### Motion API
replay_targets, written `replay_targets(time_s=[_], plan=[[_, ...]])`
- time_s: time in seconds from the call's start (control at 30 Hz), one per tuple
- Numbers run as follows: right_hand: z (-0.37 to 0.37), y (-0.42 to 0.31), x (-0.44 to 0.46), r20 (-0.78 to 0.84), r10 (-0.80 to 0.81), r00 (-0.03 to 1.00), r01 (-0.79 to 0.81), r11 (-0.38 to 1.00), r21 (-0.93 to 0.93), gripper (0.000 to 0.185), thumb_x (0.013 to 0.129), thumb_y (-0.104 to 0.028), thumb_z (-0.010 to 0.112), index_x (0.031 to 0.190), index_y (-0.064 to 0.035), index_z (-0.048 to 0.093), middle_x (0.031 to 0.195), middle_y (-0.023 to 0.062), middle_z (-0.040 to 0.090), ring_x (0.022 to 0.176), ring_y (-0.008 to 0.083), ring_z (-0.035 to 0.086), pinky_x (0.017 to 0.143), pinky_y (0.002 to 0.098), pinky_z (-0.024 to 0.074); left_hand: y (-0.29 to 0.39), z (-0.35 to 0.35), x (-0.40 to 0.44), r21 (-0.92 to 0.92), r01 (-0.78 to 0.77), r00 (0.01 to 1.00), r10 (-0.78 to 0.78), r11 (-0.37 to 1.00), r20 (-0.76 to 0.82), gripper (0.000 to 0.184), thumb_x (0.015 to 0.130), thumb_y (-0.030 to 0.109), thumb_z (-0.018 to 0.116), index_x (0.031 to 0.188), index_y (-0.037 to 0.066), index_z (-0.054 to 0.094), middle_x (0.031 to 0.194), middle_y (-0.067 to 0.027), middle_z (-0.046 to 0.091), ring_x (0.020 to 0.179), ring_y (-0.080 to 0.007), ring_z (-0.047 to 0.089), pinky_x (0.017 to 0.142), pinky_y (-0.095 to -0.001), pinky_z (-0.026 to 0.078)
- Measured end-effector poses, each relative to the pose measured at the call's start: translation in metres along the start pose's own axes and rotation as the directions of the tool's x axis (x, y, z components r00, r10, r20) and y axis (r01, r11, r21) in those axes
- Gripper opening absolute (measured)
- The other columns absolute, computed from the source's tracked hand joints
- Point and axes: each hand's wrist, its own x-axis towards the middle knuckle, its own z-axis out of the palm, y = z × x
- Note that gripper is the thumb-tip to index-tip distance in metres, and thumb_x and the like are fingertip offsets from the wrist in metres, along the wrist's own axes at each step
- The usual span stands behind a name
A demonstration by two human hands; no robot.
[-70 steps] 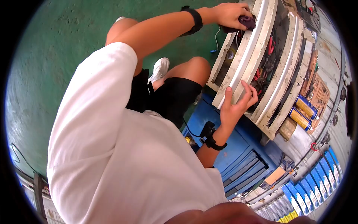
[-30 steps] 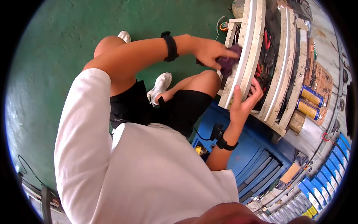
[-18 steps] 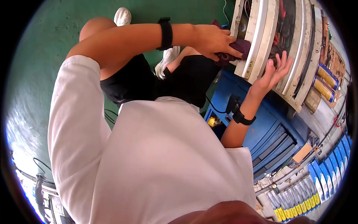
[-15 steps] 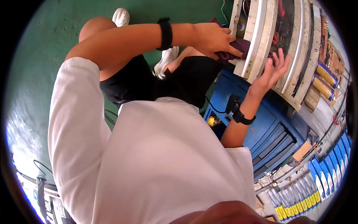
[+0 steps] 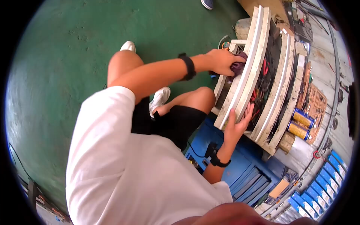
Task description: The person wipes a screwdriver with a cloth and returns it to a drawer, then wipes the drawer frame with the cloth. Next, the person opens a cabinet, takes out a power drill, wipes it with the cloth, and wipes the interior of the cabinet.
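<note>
My left hand [image 5: 222, 62] is closed around a bunched dark maroon cloth [image 5: 238, 67]. It presses the cloth against the outer side of an open, worn off-white drawer [image 5: 245, 80] with a white strip along its front. Lower on the same drawer is my right hand [image 5: 237, 126], its thumb on the front strip and its fingers over the inner edge, gripping the drawer front. Red-handled tools [image 5: 266, 66] and other dark tools lie inside, beside the right fingertips.
A second open drawer [image 5: 275, 90] sits behind the first. On the top stand two blue-and-yellow cans [image 5: 300, 129] near a brown pegboard-like panel [image 5: 318, 103]. A blue cabinet [image 5: 240, 165] is below right. Blue boxes [image 5: 322, 187] line the wall. Another person's shoe [image 5: 207, 3] shows at the top.
My right hand has come down from a raised, spread position onto the drawer front. My left hand still holds the cloth, now against the drawer higher up. The whole view has shifted.
</note>
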Motion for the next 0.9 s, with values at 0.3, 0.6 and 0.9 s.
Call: replay_targets(time_s=[0.3,0.6,0.9], plan=[[-0.002,-0.016,0.002,0.009,0.076,0.997,-0.075,0.991,-0.108,0.073,0.095,-0.014,0.065,0.155,0.0060,0.028,0.156,0.0262,0.039,0.142,0.0312,0.042,0.117,0.0368,0.0278,-0.050,-0.063,0.134,0.115,0.123,0.991,-0.128,0.986,0.030,0.080,0.071,0.036,0.073,0.147,0.025,0.050,0.120,-0.0202,0.068,0.106,-0.0409,0.066,0.091,-0.0467,0.053],[-0.005,-0.025,-0.002,0.025,0.165,0.986,-0.159,0.974,-0.159,0.075,0.091,-0.014,0.066,0.155,0.0035,0.031,0.147,0.0277,0.048,0.132,0.0343,0.051,0.111,0.0394,0.0362,-0.115,-0.108,0.249,0.236,0.184,0.971,-0.139,0.954,-0.196,0.079,0.073,0.037,0.068,0.149,0.029,0.047,0.130,-0.0161,0.066,0.117,-0.0374,0.064,0.096,-0.0480,0.053],[-0.006,-0.026,0.007,0.074,0.116,0.990,-0.108,0.988,-0.106,0.075,0.089,-0.012,0.064,0.154,0.0048,0.032,0.145,0.0284,0.048,0.133,0.0378,0.049,0.111,0.0412,0.0351,-0.094,-0.110,0.226,0.113,0.165,0.980,-0.149,0.980,-0.133,0.094,0.066,0.030,0.068,0.153,0.016,0.037,0.113,-0.0243,0.069,0.104,-0.0412,0.067,0.086,-0.0471,0.054]])
